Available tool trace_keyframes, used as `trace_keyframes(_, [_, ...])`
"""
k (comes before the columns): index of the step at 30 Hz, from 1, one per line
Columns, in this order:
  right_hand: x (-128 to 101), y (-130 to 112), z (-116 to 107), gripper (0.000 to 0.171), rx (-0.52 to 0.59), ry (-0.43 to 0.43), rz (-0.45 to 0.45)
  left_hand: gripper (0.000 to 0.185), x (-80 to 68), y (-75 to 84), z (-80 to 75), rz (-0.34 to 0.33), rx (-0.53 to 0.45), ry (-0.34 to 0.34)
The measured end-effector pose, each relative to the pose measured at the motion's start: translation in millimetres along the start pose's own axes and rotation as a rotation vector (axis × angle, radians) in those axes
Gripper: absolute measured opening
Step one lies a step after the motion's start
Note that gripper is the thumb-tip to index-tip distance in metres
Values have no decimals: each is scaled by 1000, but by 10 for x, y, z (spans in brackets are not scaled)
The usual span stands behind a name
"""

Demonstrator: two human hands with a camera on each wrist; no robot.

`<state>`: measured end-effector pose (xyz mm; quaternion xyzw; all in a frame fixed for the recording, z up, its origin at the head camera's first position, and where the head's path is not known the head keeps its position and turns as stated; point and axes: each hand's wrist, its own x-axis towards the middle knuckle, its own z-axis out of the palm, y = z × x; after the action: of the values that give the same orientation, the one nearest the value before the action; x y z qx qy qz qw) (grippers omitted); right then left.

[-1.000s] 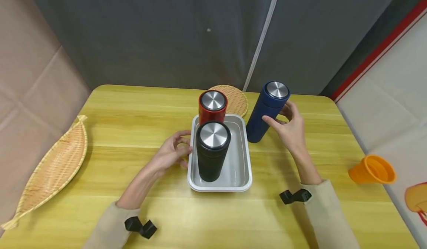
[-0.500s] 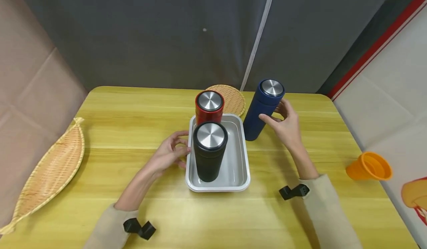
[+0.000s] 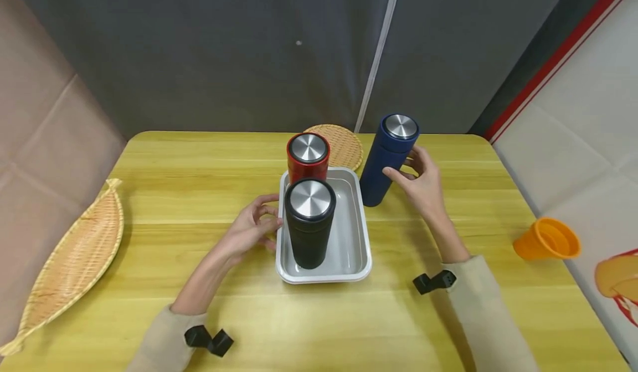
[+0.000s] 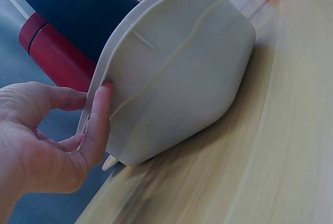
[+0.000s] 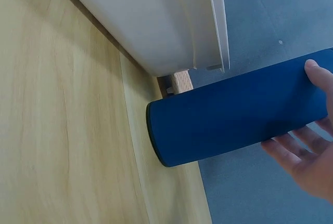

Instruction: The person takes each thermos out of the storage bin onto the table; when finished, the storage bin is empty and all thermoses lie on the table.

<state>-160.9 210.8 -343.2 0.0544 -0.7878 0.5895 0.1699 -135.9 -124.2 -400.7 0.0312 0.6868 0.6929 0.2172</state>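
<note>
A light grey tray (image 3: 349, 233) holds a black thermos flask (image 3: 310, 233) in front and a red thermos flask (image 3: 308, 161) behind it; both stand upright with silver lid tops. My left hand (image 3: 249, 228) pinches the tray's left rim, thumb and fingers on either side of it in the left wrist view. To the right of the tray, a blue thermos flask (image 3: 382, 161) stands upright, its base at the tabletop in the right wrist view. Around its right side curl the thumb and fingers of my right hand (image 3: 421, 184). Part of the red flask is hidden behind the black one.
A round woven mat (image 3: 344, 145) lies behind the tray. On the far left is a leaf-shaped wicker basket (image 3: 80, 256). An orange cup (image 3: 548, 239) lies near the right edge of the wooden table (image 3: 319, 327). A dark curtain (image 3: 224, 51) hangs behind.
Everything has shifted slightly left in the head view as the camera turned. Both hands keep their hold, and the flasks and tray keep their places relative to each other.
</note>
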Motion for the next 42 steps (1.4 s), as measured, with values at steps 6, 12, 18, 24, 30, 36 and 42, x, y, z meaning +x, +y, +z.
trace_keyframes(6, [-5, 21, 16, 61, 16, 4, 7, 63, 11, -4, -11, 1, 1, 1])
trace_keyframes(12, [-46, 48, 12, 66, -14, -5, 14, 62, 6, -6, -3, 3, 2, -3])
trace_keyframes(18, [-71, 206, -58, 68, -9, -12, 7, 62, -9, -25, -14, -1, -18, -11])
trace_keyframes(24, [-88, 320, -97, 71, 12, -25, -37, 62, -7, -31, -20, 3, -17, -11])
trace_keyframes(30, [-146, 288, -124, 69, 46, -49, -73, 63, 4, -24, -24, 4, -9, -4])
trace_keyframes(36, [-237, 259, -177, 64, 66, -52, -58, 63, 14, 2, -18, 11, -17, -13])
trace_keyframes(42, [-327, 242, -215, 62, 105, -83, -55, 64, 6, -1, -16, 9, -24, -8])
